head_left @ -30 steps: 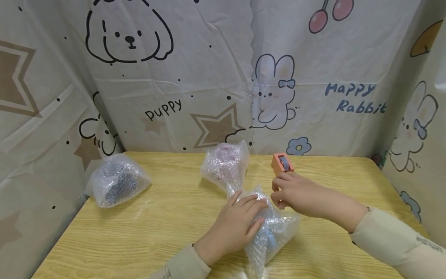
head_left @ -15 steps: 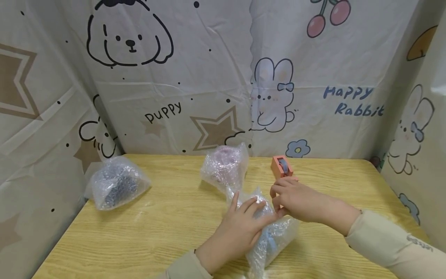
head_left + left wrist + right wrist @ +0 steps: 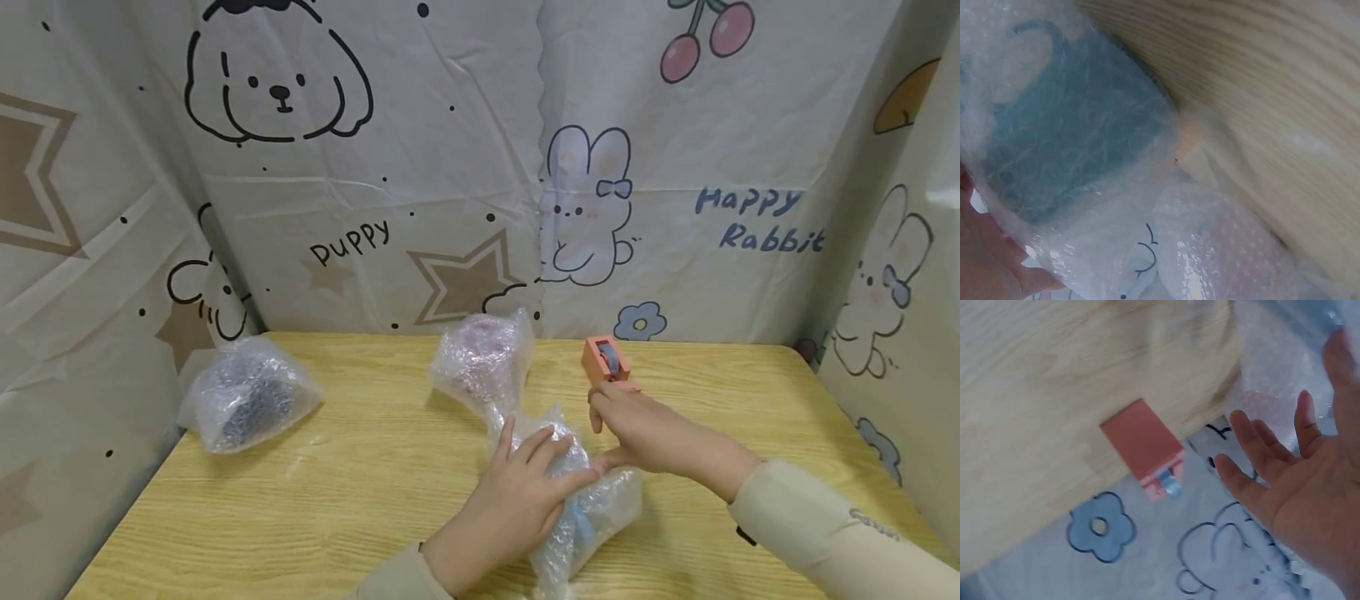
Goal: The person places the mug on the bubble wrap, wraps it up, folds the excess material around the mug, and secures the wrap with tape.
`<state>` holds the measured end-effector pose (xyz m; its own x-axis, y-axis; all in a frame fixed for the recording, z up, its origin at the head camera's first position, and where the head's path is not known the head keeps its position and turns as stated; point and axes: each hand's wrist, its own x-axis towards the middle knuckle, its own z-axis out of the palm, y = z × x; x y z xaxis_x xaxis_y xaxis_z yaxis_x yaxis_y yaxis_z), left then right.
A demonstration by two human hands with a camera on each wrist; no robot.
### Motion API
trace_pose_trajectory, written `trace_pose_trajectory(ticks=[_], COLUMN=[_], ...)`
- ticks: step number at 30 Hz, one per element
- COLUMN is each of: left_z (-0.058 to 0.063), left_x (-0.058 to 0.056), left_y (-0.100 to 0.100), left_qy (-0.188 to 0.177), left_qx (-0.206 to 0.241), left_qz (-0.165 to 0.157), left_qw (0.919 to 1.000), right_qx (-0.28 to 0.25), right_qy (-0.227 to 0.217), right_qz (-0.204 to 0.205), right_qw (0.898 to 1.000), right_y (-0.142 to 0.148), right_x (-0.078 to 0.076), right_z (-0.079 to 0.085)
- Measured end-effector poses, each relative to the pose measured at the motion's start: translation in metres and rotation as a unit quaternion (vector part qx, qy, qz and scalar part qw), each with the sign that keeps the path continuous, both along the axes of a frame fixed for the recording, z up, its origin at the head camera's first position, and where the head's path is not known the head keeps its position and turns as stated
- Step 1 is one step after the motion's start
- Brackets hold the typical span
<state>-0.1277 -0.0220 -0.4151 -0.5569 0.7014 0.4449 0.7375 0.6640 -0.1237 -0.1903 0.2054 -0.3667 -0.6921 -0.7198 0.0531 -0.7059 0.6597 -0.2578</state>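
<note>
A light blue cup-like object (image 3: 1079, 119) with a curved handle shows through its bubble wrap in the left wrist view. My left hand (image 3: 513, 504) rests on that bubble-wrapped bundle (image 3: 603, 504), fingers spread and thumb stretched to the right across the top. Beside its thumb tip, my right thumb touches down on the wrap. The other fingers of my right hand (image 3: 648, 433) are raised and loosely bent, spread with nothing in them in the right wrist view. Just beyond them stands an orange-pink tape dispenser (image 3: 603, 360). Whether tape lies under the thumbs is too small to tell.
Behind the blue bundle, near its top, is a bubble-wrapped pink object (image 3: 483, 358). Another wrapped bundle, dark inside (image 3: 251, 396), sits at the table's left edge. A printed cloth (image 3: 360, 192) hangs round the back and sides of the wooden table (image 3: 337, 508).
My left thumb has stretched rightward over the wrap. My right hand has come down beside it and its curled fingers have loosened, the thumb now touching the wrap. The bundles keep their places.
</note>
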Motion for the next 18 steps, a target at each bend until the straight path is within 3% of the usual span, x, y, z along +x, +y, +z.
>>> trace_pose_trajectory(ticks=[5,8,13,18], left_z=[-0.002,-0.003,-0.001,0.007], left_x=[0.001,0.000,-0.001,-0.003], left_y=[0.000,0.000,-0.002,-0.010], left_qy=[-0.009,-0.012,-0.017,-0.090], left_qx=[-0.001,-0.005,-0.006,0.006], left_qz=[0.001,0.001,0.005,-0.012], left_qw=[1.0000,0.9999,0.9998,0.9958], right_qx=[-0.055,-0.084,-0.092,-0.119], right_qy=[-0.140,-0.172,-0.122,-0.047], right_qz=[-0.014,-0.018,-0.036,-0.075], right_qw=[0.988,0.981,0.988,0.989], right_y=[0.011,0.016,0.020,0.023], right_x=[-0.008,-0.007,-0.002,0.005], right_z=[-0.025,-0.039,-0.047,-0.041])
